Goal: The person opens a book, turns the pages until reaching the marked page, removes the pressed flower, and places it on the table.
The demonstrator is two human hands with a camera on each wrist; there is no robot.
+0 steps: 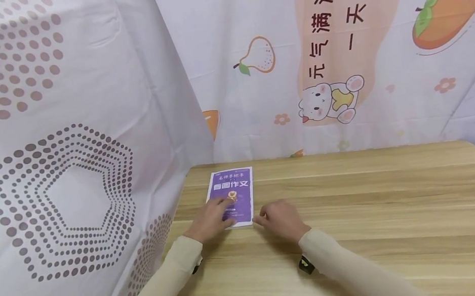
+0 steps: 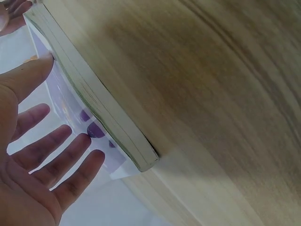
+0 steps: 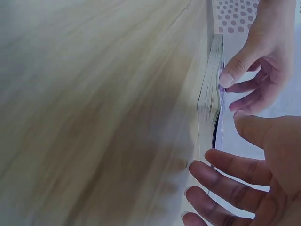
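A thick book (image 1: 243, 206) with a purple cover and pale margins lies flat near the table's back left. My left hand (image 1: 210, 219) reaches over its left side with fingers spread. In the left wrist view, the left thumb (image 2: 35, 75) touches the cover close to the page edges (image 2: 94, 92); whether the other fingertips touch it I cannot tell. At the book's near right corner is my right hand (image 1: 282, 219). Seen from the right wrist, its fingers (image 3: 230, 181) are loosely extended beside the book's edge (image 3: 206, 113), with nothing gripped between them.
The wood-grain table (image 1: 369, 230) stretches away to the right and towards me. A white curtain with dotted patterns (image 1: 80, 202) hangs along the left side. Behind the table's back edge hangs a cloth printed with fruit and writing (image 1: 255, 109).
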